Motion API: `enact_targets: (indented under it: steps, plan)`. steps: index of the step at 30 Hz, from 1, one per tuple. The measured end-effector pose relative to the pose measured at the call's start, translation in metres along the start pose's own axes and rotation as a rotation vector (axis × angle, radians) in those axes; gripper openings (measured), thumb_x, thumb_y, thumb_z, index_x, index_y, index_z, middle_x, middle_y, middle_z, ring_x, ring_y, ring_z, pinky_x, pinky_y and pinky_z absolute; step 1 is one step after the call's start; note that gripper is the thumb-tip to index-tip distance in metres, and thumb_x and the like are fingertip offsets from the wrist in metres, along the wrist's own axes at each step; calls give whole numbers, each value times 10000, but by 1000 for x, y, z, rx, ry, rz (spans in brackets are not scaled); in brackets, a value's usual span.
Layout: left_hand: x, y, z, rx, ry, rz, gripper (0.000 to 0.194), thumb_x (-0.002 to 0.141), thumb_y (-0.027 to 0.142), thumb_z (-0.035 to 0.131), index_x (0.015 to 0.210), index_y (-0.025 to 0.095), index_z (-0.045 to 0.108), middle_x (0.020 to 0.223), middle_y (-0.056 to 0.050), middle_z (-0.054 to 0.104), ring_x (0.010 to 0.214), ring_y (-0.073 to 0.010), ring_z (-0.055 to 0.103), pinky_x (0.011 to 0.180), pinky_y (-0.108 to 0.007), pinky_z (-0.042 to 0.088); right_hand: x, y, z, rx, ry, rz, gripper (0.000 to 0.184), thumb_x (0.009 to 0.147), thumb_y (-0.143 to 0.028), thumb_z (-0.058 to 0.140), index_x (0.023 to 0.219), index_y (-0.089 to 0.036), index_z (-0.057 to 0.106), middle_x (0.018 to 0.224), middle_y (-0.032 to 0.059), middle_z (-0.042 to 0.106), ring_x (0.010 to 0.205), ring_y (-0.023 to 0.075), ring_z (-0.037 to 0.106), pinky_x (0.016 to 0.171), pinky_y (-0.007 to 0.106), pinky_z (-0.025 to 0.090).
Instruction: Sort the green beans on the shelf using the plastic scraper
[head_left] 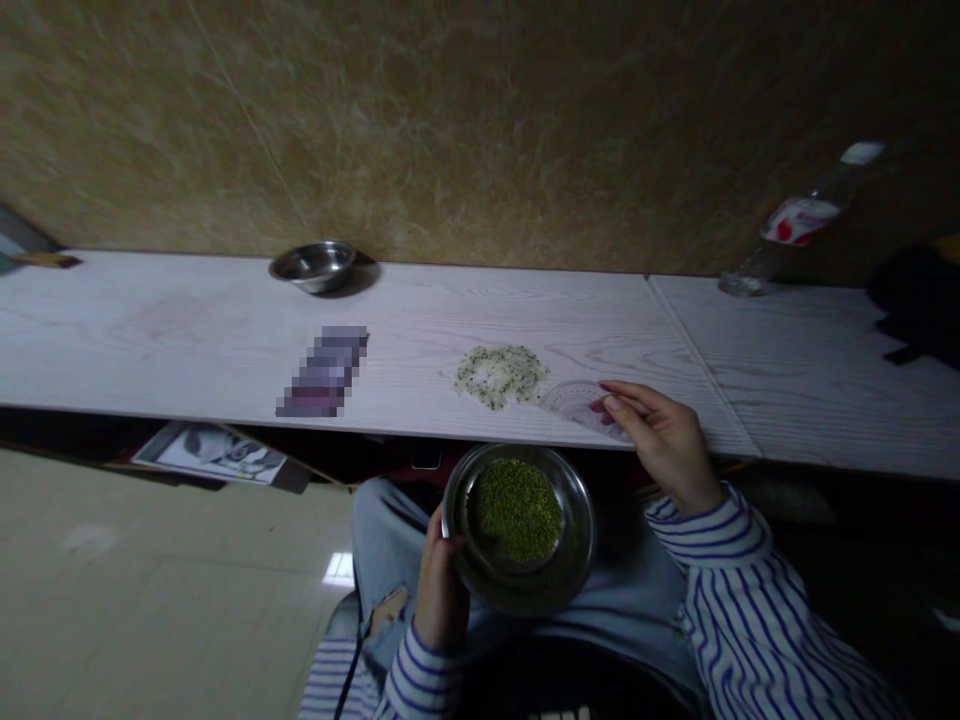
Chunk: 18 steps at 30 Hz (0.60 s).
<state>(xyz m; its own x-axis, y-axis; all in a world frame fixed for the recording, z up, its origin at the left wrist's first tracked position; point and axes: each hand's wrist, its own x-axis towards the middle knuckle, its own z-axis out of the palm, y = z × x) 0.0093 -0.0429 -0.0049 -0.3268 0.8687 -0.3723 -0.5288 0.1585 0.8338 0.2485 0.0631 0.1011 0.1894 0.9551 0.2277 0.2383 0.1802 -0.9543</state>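
My left hand [442, 585] grips the rim of a steel bowl [579, 545] held over my lap, just below the table edge. Inside the bowl lies a heap of small green beans [519, 510]. Between the thumb and fingers of my right hand [664, 435] is a clear plastic protractor [571, 398], held low over the tabletop. Its left end reaches the right side of a pile of white grains mixed with green beans [501, 376]. Whether the protractor touches the grains, I cannot tell.
A second steel bowl [313, 268] stands at the back, near the wall. A blurred-out flat purple item [324, 372] lies left of the pile. At the right back stands a plastic bottle [799, 220], with a dark object [919, 305] beyond it. An open shelf with papers [214, 455] is under the table.
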Motion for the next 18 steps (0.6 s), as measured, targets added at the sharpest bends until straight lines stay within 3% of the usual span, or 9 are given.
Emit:
enact_targets:
  steps: [6,12,18]
  plan:
    - [5,-2,-2,-66,-85,-12,487,717,295,663,1198,232,702,1233,-79,714,1312,-341,534,1102,-475,410,6,5,-4,-3,59,-21,354,778,-444,759,1011,-177,757,811,84,782,679,193,694,675,353,566]
    - [0,-4,2,-72,-102,-79,492,702,298,680,1189,236,704,1205,-75,731,1295,-331,551,1058,-426,442,21,11,-1,18,60,-45,348,787,-430,744,1024,-176,747,829,85,774,694,201,697,703,381,572]
    - [0,-3,4,-131,-168,-119,516,649,327,713,1156,229,719,1200,-94,738,1272,-369,572,1055,-484,446,43,24,8,104,85,-11,363,735,-431,757,991,-175,729,804,74,768,670,186,671,701,374,552]
